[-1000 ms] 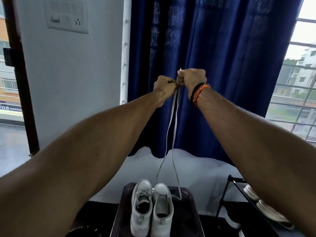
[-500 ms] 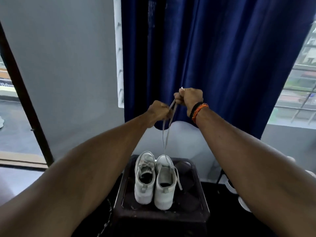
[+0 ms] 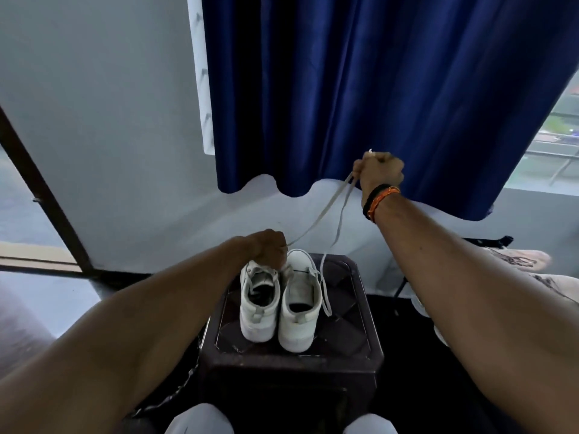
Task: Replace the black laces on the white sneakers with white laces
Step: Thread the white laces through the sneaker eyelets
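Parting hands (image 3: 380, 170), stretching white lace (image 3: 322, 211) wider

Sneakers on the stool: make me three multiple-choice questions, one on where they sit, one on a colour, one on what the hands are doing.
1. Where do the sneakers stand?
A. on the dark stool
B. on the floor
C. on a shelf

2. What colour is the curtain?
A. red
B. blue
C. green

3. What does the right hand do?
A. hangs idle
B. presses a shoe
C. grips the white lace

Key: A, both sit on the stool's top; B, deep blue folds; C, fingers curl round the lace while the left hand holds it lower down.
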